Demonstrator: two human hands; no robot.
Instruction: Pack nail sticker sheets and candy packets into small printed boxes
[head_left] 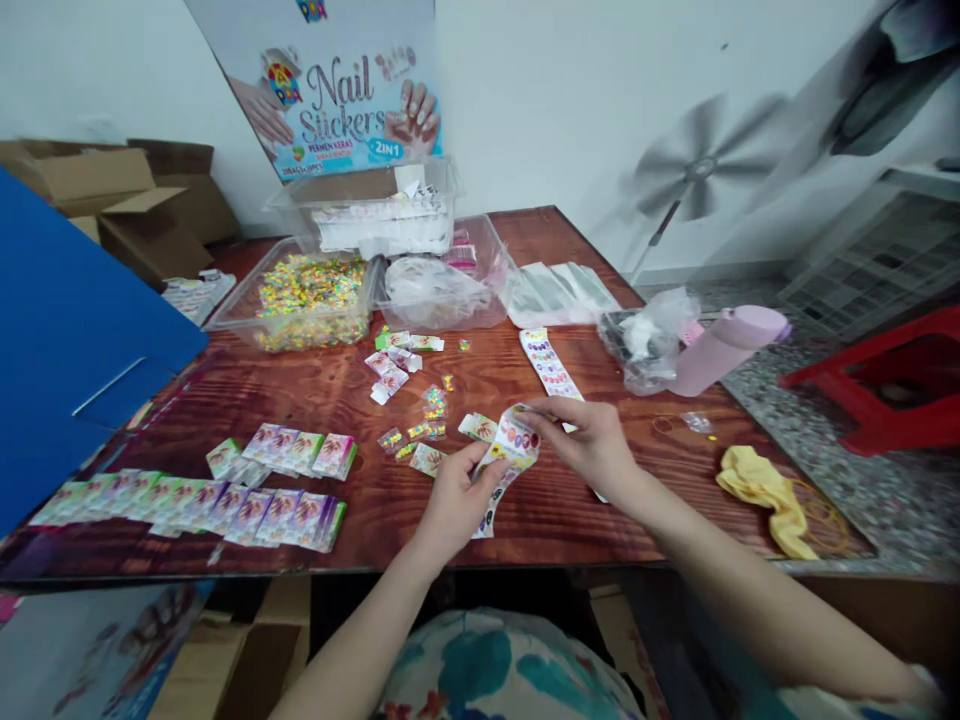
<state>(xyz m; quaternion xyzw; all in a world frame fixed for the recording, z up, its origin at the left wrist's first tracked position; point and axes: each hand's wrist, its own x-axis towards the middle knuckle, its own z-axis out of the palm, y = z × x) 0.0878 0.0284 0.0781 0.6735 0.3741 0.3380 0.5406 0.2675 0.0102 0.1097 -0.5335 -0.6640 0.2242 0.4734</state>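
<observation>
Between my two hands is a strip of nail stickers (514, 436), white with rows of coloured ovals, its lower end hanging toward the table's front. My left hand (457, 497) pinches it at the left edge, thumb on top. The fingers of my right hand (581, 440) close on its upper right corner. Another sticker strip (553, 366) lies on the table just beyond my right hand, partly hidden by it. Small candy packets (431, 410) and a few small printed boxes (391, 370) lie beyond my left hand.
Rows of small printed boxes (281, 515) line the table's front left. At the back stand a clear bin of colourful candy packets (311, 300) and a bin of stickers (382, 225). A pink bottle (724, 350), a yellow cloth (765, 495) and rubber bands (825, 515) are on the right.
</observation>
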